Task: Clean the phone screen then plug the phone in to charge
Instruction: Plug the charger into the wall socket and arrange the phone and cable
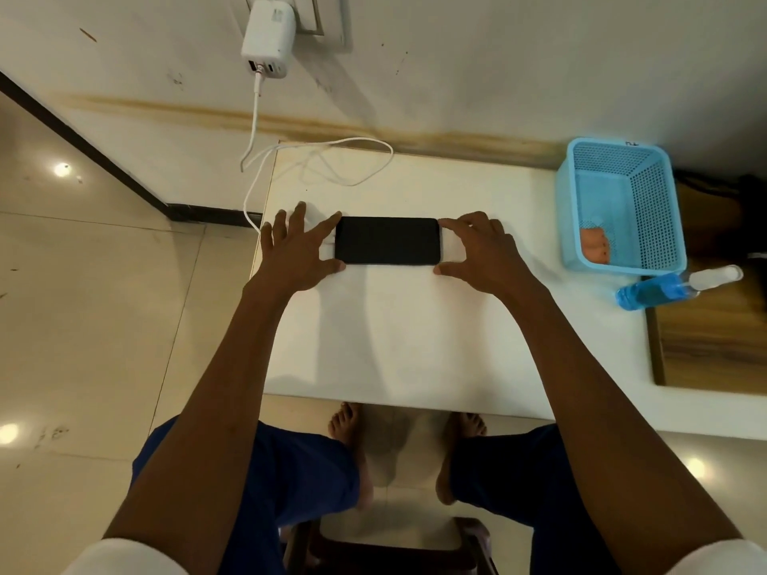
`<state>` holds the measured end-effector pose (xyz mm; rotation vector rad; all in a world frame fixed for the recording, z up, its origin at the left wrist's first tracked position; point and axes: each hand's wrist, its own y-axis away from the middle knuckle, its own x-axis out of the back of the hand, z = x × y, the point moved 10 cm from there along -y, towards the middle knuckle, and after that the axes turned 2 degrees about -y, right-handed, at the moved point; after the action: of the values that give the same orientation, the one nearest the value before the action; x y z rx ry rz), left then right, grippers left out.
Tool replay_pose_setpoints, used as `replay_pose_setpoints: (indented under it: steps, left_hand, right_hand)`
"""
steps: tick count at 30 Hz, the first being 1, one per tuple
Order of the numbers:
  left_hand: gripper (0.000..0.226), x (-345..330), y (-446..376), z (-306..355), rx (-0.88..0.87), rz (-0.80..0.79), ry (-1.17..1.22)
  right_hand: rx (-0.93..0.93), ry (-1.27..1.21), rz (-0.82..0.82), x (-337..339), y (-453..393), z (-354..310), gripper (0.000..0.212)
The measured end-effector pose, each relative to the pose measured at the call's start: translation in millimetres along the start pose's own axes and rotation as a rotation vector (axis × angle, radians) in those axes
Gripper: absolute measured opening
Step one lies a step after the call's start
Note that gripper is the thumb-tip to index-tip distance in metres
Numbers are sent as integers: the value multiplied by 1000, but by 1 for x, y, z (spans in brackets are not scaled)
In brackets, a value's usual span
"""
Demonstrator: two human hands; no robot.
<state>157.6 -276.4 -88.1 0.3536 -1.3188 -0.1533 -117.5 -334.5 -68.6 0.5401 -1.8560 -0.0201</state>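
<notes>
The phone (387, 240) lay flat on the table (415, 346); the left hand (296, 253), fingers spread, and the right hand (481, 253), thumb and forefinger wide apart, touched its two ends.

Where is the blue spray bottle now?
In the head view, the blue spray bottle lies on its side at the table's right edge, beside the blue basket.

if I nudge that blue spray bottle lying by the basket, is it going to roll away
Probably. The spray bottle lies on its side and looks round, so a nudge could roll it. It sits near the table edge, so it might drop off. The blue liquid inside likely adds weight and slosh.
</notes>
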Motion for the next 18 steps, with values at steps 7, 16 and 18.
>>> replay_pose_setpoints:
  steps: [7,16,18]
  left_hand:
    - [78,1,-11,0,-25,-54,-36]
    - [75,5,-21,0,-33,-7,-16]
    - [77,5,-20,1,-31,-21,3]
  right_hand:
    - [-10,-21,-50,-7,-5,5,83]
    - [-18,11,-26,-3,-12,0,82]
    - [-38,6,-52,-5,-13,0,83]
